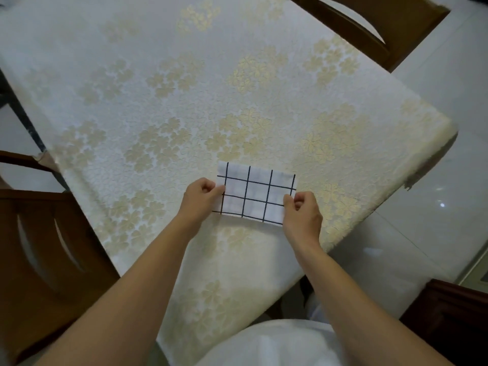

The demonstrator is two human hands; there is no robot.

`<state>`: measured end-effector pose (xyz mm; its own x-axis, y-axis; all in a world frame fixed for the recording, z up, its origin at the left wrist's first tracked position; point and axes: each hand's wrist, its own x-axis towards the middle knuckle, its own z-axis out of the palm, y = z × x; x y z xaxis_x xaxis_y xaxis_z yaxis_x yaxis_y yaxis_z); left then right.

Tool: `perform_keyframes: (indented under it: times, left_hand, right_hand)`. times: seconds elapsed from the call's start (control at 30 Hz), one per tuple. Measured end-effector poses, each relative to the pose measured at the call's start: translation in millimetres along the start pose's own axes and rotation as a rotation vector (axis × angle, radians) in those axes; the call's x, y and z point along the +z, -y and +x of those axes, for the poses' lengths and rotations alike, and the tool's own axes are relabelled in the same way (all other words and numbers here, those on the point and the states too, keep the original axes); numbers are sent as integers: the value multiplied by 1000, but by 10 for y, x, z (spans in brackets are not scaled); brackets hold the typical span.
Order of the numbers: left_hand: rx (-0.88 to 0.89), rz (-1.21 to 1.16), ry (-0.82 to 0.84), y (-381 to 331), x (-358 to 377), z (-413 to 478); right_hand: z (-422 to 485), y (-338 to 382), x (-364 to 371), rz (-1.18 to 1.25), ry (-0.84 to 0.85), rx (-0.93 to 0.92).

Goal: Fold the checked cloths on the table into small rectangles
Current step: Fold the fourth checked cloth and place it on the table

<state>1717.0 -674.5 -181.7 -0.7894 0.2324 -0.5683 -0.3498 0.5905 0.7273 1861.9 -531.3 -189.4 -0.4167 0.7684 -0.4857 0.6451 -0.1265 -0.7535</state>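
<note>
Checked cloth (254,195): white with black grid lines, folded to a small rectangle, at the near right part of the table (158,101), close to the table's right corner. Left hand (202,199) pinches the cloth's left short edge, fingers curled. Right hand (301,212) pinches the right short edge near the front corner, fingers curled likewise. Table covering is white with pale gold flower clusters. Surroundings: one brown wooden chair (369,25) at the far right side, a second chair (45,249) at the near left, dark wooden furniture (449,320) at lower right, on glossy pale floor tiles (435,196).
</note>
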Motion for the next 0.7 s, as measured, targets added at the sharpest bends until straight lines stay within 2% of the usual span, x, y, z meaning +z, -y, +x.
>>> perform_keyframes:
  times: [0.2,0.33,0.5,0.6,0.7]
  left_hand:
    - [-138,-451,12,-13,-31,-548]
    - [-167,-609,51,-45,-45,-923]
    - [-65,-568,52,-53,-88,-1268]
    - [-14,-506,-28,-1,-118,-1419]
    - [84,-349,-154,79,-143,-1505]
  right_hand:
    - [69,242,-409,198,177,-10]
    - [102,339,-632,236,340,54]
    - [-51,448,-779,186,533,-40]
    - [-182,560,-745,243,658,-5]
    - [-296,628,-707,252,694,13]
